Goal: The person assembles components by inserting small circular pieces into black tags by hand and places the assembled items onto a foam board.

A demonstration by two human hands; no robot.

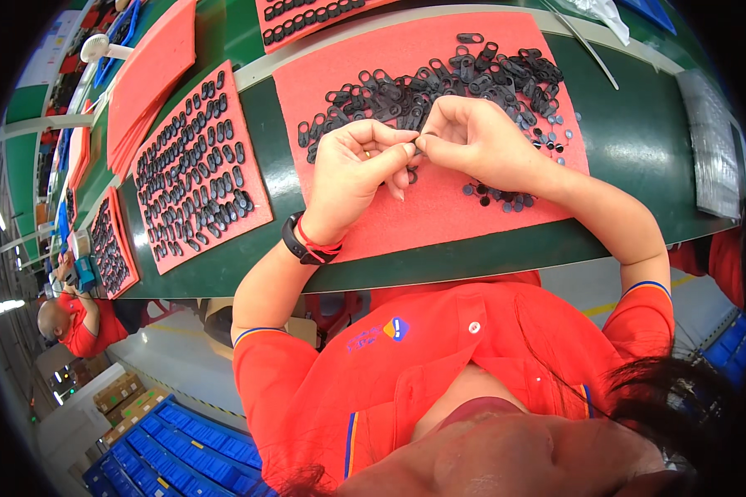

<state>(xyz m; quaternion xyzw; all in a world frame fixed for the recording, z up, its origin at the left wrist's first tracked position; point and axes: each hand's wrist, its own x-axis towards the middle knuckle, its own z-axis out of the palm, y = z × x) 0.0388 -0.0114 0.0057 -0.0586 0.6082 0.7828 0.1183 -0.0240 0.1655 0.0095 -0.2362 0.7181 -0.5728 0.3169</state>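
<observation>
Above the middle of a pink foam sheet [373,232], my left hand [358,166] and my right hand [481,142] meet fingertip to fingertip. Both pinch one small dark part [418,144], mostly hidden by the fingers. Just beyond them lies a loose heap of black oval plastic pieces [389,98], many with a round hole at one end. Beside and below my right hand, small round discs [518,201] are scattered, some dark and some silvery. A black wristband and red cord circle my left wrist.
To the left, another pink sheet [199,178] carries rows of black oval pieces. Stacked pink sheets [153,74] stand farther left. A clear plastic tray stack [713,141] sits at the right of the green table [630,137]. A metal rod [584,45] lies at the back. Another person [87,327] works at far left.
</observation>
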